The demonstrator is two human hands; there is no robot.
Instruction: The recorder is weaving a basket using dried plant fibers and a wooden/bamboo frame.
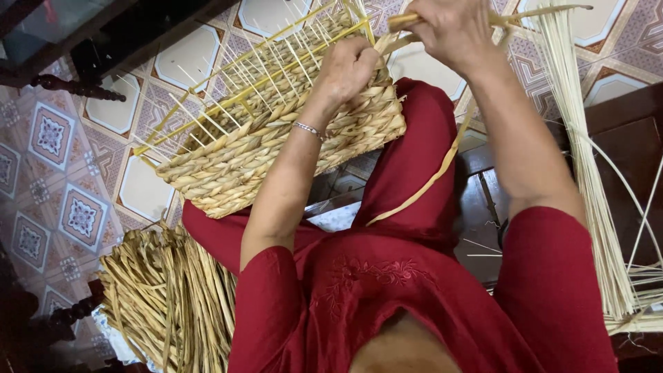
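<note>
Tiled floor (76, 173), patterned, fills 9 to 12 o'clock of the head view. Person in red top and red trousers sits at 6 o'clock, one knee raised toward centre.

Half-woven basket (276, 131), straw-coloured braided wall, rests tilted on the raised knee, running from 9 o'clock up to 12. Its yellow frame rods (255, 90) and thin pale upright spokes stick out of the unfinished top edge toward 11 o'clock.

Bundle of dried straw strands (169, 297) lies at 7 o'clock, just beside the person's thigh. Sheaf of pale thin reeds (587, 159) runs along 1 to 4 o'clock, over a dark wooden surface (621, 138).

Left hand (349, 69), bracelet on wrist, is a closed fist pressed on the basket's upper corner near 12 o'clock, gripping the braided rim. Right hand (449, 27) at 1 o'clock, closed around a yellow flat strand (428, 179) that trails down from the fist across the red knee toward 5 o'clock; the strand's end also pokes out either side of the fist at the top edge. Hands near each other, not touching.

Dark carved furniture leg (76, 86) at 10 o'clock.
</note>
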